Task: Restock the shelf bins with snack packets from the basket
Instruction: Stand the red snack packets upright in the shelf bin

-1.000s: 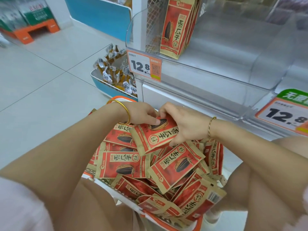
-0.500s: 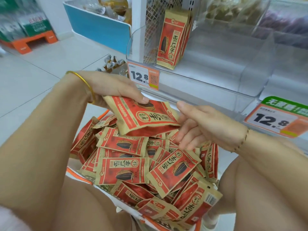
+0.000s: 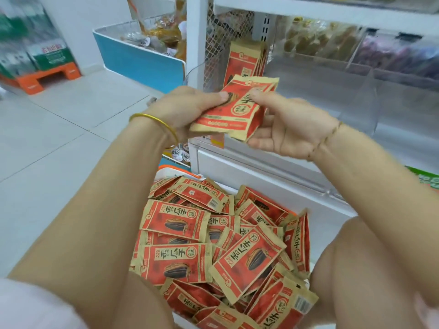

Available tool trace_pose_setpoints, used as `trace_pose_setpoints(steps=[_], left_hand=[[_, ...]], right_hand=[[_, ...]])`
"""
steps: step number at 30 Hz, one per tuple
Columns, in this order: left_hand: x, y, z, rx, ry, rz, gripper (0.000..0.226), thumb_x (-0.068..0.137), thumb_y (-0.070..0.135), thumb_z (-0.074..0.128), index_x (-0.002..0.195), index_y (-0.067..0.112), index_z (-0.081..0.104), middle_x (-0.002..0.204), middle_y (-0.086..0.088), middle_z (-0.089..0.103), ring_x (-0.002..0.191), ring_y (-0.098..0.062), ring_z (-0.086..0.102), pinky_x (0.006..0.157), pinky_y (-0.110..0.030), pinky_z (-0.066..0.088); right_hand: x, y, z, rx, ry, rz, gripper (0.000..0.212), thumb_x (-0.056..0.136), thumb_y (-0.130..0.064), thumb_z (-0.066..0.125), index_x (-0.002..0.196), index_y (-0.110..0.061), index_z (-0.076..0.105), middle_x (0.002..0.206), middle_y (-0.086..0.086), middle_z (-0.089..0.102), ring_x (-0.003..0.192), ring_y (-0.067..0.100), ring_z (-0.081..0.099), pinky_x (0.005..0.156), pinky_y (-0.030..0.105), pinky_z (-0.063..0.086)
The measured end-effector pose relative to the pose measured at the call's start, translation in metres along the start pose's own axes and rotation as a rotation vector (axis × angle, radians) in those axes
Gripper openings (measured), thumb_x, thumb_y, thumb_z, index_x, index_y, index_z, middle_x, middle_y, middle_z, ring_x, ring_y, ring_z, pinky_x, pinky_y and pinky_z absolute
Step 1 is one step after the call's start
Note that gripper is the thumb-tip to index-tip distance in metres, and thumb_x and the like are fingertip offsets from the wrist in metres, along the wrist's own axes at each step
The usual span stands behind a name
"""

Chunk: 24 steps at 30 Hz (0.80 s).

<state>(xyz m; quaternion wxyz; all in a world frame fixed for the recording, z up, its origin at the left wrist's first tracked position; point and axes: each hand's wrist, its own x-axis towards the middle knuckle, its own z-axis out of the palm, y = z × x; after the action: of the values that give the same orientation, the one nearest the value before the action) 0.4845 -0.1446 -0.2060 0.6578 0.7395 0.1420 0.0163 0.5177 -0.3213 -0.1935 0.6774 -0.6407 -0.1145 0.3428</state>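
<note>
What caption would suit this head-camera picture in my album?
Left hand and right hand hold red snack packets above the heaped basket, facing a clear shelf bin where a few packets stand.

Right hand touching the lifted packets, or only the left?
Touching. Head view: the right hand has its thumb on the lifted packets, fingers beneath them; the left hand grips them too.

Your left hand [image 3: 187, 110]: centre of frame, thumb pressed on top of the packets [image 3: 237, 108], fingers curled beneath | your right hand [image 3: 287, 131]: just right of it, palm up, thumb pinched the same packets | your forearms: ran in from both lower corners, converging.
</note>
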Motion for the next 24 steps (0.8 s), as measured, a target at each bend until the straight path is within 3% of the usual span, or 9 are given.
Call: trace_pose_setpoints(steps=[2, 3, 5, 7, 10, 14, 16, 20, 24], left_hand=[[0.003, 0.008, 0.01, 0.024, 0.151, 0.09, 0.028, 0.092, 0.031, 0.059, 0.082, 0.004, 0.062, 0.067, -0.004, 0.067, 0.059, -0.013, 0.066, 0.052, -0.027, 0.057], [0.009, 0.01, 0.012, 0.135, 0.235, 0.18, 0.031, 0.094, 0.031, 0.055, 0.082, 0.002, 0.062, 0.071, -0.005, 0.066, 0.064, -0.017, 0.066, 0.057, -0.03, 0.058], [0.022, 0.008, 0.014, 0.499, 0.437, 0.368, 0.026, 0.093, 0.029, 0.052, 0.088, 0.006, 0.065, 0.088, -0.006, 0.065, 0.085, -0.022, 0.063, 0.077, -0.032, 0.053], [0.036, 0.002, 0.013, 0.836, 0.532, 0.483, 0.025, 0.09, 0.027, 0.052, 0.1, 0.011, 0.068, 0.111, -0.009, 0.062, 0.11, -0.027, 0.053, 0.093, -0.036, 0.042], [0.052, -0.009, 0.014, 1.112, 0.527, 0.526, 0.034, 0.091, 0.03, 0.05, 0.118, 0.013, 0.061, 0.147, -0.01, 0.035, 0.141, -0.028, 0.02, 0.112, -0.045, 0.02], [0.067, -0.024, 0.011, 1.155, 0.476, 0.444, 0.04, 0.095, 0.035, 0.044, 0.129, 0.016, 0.052, 0.157, -0.01, 0.016, 0.146, -0.026, 0.003, 0.117, -0.047, 0.003], [0.071, -0.03, 0.01, 1.163, 0.472, 0.431, 0.041, 0.095, 0.035, 0.043, 0.13, 0.014, 0.052, 0.156, -0.013, 0.016, 0.146, -0.027, 0.003, 0.117, -0.045, 0.004], [0.075, -0.033, 0.01, 1.121, 0.503, 0.452, 0.043, 0.094, 0.034, 0.044, 0.129, 0.009, 0.052, 0.154, -0.016, 0.02, 0.145, -0.027, 0.006, 0.118, -0.042, 0.007], [0.076, -0.033, 0.013, 1.105, 0.51, 0.456, 0.044, 0.093, 0.035, 0.042, 0.126, 0.007, 0.053, 0.153, -0.018, 0.021, 0.145, -0.03, 0.008, 0.118, -0.044, 0.007]], right_hand=[[0.022, -0.015, -0.008, -0.027, 0.05, 0.04, 0.022, 0.096, -0.03, 0.048, 0.081, -0.014, 0.054, 0.059, 0.001, 0.065, 0.046, 0.011, 0.062, 0.041, 0.017, 0.048], [0.034, -0.021, -0.013, -0.06, 0.096, 0.049, 0.023, 0.096, -0.029, 0.047, 0.079, -0.015, 0.053, 0.059, 0.0, 0.064, 0.046, 0.01, 0.061, 0.041, 0.016, 0.047], [0.06, -0.03, -0.022, -0.148, 0.185, 0.033, 0.019, 0.095, -0.025, 0.047, 0.079, -0.015, 0.052, 0.066, 0.001, 0.064, 0.053, 0.013, 0.061, 0.044, 0.017, 0.047], [0.088, -0.034, -0.026, -0.258, 0.254, -0.012, 0.007, 0.093, -0.019, 0.049, 0.094, -0.013, 0.053, 0.084, 0.006, 0.065, 0.066, 0.018, 0.064, 0.053, 0.026, 0.053], [0.126, -0.027, -0.028, -0.378, 0.334, -0.088, 0.038, 0.091, -0.01, 0.057, 0.125, -0.01, 0.04, 0.115, 0.008, 0.06, 0.093, 0.025, 0.065, 0.071, 0.044, 0.056], [0.16, -0.009, -0.031, -0.559, 0.453, -0.131, 0.05, 0.088, -0.009, 0.061, 0.129, -0.011, 0.031, 0.125, 0.007, 0.051, 0.114, 0.028, 0.054, 0.091, 0.048, 0.05], [0.173, -0.002, -0.035, -0.654, 0.532, -0.119, 0.054, 0.091, -0.01, 0.058, 0.136, -0.011, 0.027, 0.122, 0.007, 0.048, 0.116, 0.026, 0.05, 0.098, 0.04, 0.043], [0.192, 0.005, -0.031, -0.585, 0.613, -0.123, 0.053, 0.09, -0.01, 0.059, 0.133, -0.01, 0.027, 0.112, 0.005, 0.051, 0.102, 0.024, 0.053, 0.084, 0.035, 0.042], [0.206, 0.004, -0.021, -0.588, 0.653, -0.128, 0.074, 0.085, -0.016, 0.066, 0.141, -0.008, 0.019, 0.14, 0.016, 0.039, 0.124, 0.031, 0.045, 0.101, 0.037, 0.037]])
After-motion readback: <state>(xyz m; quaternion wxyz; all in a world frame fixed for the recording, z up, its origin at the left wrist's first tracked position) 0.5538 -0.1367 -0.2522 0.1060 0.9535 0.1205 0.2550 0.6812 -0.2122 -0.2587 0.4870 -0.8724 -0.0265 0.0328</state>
